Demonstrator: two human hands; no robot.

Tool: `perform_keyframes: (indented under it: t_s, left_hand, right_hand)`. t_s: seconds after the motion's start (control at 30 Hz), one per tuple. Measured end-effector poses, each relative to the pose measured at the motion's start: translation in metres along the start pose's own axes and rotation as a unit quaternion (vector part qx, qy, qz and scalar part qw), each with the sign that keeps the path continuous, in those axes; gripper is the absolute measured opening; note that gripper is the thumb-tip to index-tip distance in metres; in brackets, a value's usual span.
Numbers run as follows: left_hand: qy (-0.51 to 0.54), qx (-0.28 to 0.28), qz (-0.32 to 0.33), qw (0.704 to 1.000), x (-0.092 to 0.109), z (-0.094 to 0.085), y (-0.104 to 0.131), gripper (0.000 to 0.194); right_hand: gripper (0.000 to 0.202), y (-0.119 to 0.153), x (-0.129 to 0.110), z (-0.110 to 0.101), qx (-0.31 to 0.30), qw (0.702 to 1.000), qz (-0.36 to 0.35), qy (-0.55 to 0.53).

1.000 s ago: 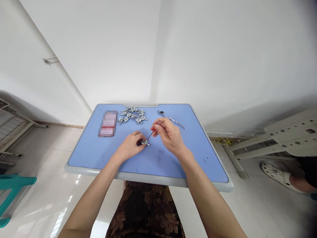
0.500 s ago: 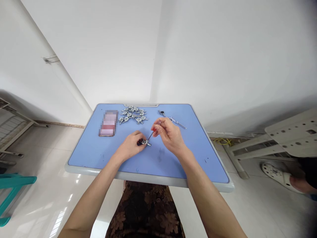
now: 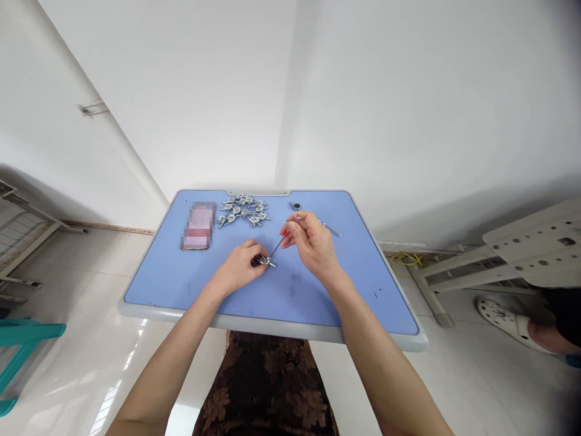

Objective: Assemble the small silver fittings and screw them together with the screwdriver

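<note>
On the blue tabletop [image 3: 318, 309], my left hand [image 3: 241, 266] is closed on a small silver metal fitting [image 3: 265, 260], with a short rod end showing past the fingertips. My right hand [image 3: 309, 240] pinches the red handle of a thin screwdriver [image 3: 276, 247]. Its shaft slants down to the left, and the tip meets the fitting; the exact contact point is too small to make out. Beyond my left hand lies a loose pile of similar metal fittings [image 3: 245, 212].
A phone [image 3: 198, 226] with a blurred screen lies at the table's left. A dark-centred metal piece [image 3: 295, 206] and thin rods [image 3: 331, 229] lie behind my right hand. A teal stool [image 3: 27, 339] stands left; a person's clog [image 3: 503, 321] shows right. A white wall rises behind.
My right hand has shifted slightly right and turned a little, still holding the screwdriver against the fitting. My left hand keeps its place.
</note>
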State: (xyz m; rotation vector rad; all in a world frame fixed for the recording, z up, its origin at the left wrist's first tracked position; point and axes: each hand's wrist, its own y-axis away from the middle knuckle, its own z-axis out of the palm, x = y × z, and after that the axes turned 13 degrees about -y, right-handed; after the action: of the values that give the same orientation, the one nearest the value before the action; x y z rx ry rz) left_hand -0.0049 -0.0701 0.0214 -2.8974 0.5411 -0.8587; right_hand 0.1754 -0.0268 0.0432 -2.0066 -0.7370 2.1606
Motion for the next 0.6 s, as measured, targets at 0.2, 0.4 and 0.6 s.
perform_keyframes:
  t_s: [0.2, 0.4, 0.6]
  left_hand:
    - [0.002, 0.000, -0.003, 1.000, 0.0002, 0.0003, -0.0004, 0.009]
    - [0.003, 0.002, -0.003, 1.000, -0.0008, 0.0016, -0.0002, 0.009]
    - [0.003, 0.001, -0.002, 1.000, -0.0007, 0.0008, 0.0002, 0.009]
  right_hand:
    - [0.026, -0.0012, 0.0011, 0.0000, 0.010, 1.000, 0.001, -0.018]
    - [0.024, -0.0009, 0.0007, 0.0006, 0.011, 0.999, 0.002, -0.030]
    - [0.028, -0.0014, 0.0021, 0.0004, 0.007, 1.000, 0.007, -0.027]
